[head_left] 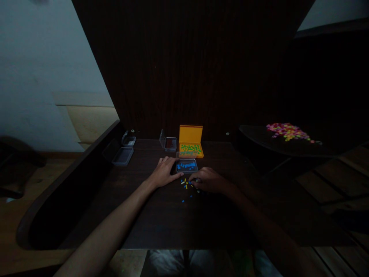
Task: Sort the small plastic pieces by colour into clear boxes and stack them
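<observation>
My left hand [165, 172] rests on the dark table, its thumb and forefinger around the left end of a small clear plastic box [188, 172]. Inside that box lie several small blue pieces [186, 166]. My right hand [210, 180] is just in front of the box's right corner, fingers curled and pinched together low over a loose scatter of tiny yellow and blue pieces [186, 184]. Whatever its fingertips hold is too small and dark to make out. Two blue bits [183, 201] lie nearer to me.
Behind the box stands an open orange case [190, 134] with green pieces [190, 148] in it. Further left are an open clear box [170, 144] and more clear boxes [123, 156]. A colourful heap of small pieces [288, 131] lies on a dark surface to the right. A raised panel [72, 184] edges the table's left.
</observation>
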A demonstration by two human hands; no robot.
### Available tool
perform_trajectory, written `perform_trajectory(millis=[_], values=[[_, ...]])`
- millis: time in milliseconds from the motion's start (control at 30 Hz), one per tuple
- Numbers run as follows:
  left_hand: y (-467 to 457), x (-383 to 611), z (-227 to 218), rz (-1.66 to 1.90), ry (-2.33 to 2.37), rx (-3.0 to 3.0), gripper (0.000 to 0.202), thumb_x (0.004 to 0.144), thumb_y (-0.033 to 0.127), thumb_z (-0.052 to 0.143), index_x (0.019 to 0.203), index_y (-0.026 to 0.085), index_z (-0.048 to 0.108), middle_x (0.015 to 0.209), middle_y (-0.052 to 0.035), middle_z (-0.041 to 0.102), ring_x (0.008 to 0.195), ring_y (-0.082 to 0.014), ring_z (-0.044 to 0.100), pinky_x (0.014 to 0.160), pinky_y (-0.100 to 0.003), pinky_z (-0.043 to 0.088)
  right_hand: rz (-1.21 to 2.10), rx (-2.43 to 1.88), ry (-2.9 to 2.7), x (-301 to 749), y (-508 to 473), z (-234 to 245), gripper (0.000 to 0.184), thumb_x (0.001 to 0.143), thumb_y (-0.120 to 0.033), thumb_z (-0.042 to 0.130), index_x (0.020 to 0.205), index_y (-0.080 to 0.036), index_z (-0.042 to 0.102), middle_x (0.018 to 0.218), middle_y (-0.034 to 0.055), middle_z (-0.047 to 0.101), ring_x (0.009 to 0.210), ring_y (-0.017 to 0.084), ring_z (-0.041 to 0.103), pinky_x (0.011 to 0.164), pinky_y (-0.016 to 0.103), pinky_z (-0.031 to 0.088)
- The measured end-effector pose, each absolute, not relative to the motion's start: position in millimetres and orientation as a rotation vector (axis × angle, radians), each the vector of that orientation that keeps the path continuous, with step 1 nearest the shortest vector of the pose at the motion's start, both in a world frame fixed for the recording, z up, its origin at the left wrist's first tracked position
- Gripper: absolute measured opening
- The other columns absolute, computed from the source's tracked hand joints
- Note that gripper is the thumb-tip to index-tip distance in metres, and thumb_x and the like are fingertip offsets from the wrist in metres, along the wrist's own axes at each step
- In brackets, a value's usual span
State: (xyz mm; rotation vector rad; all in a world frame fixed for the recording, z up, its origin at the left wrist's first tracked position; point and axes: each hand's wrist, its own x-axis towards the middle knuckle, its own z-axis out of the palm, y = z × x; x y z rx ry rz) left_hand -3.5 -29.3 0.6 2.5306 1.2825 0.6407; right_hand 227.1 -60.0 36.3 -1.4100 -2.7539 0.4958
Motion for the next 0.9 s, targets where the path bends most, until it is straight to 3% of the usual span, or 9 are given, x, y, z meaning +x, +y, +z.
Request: perform_trajectory(millis=[600, 900], values=[[-29.1, -3.3, 1.1, 0.647, 1.272, 2.527, 0.054, 0.084, 0.052, 0.059, 0.127, 0.022, 0.05, 0.122, -0.0099, 0.06, 0.111, -0.0295, 0.051, 0.094, -0.046, 0.038, 0.255, -1.534, -2.766, 219.7, -67.7, 22.6, 0.022, 0.084, -0.032, 0.061, 0.103, -0.021, 0.067, 0.092, 0.0078, 0.065, 0.088, 0.021, 0.058, 0.078, 0.029, 0.036], [-28.7, -2.8, 0.0, 0.647, 1.267, 2.542, 0.054, 0.085, 0.054, 0.059, 0.126, 0.021, 0.05, 0.12, -0.0102, 0.061, 0.111, -0.0299, 0.051, 0.094, -0.045, 0.038, 0.469, -1.388, -2.673, 220.7, -36.0, 61.2, 0.018, 0.08, -0.024, 0.06, 0.095, -0.019, 0.068, 0.071, -0.0007, 0.061, 0.063, 0.012, 0.05, 0.059, 0.021, 0.031]])
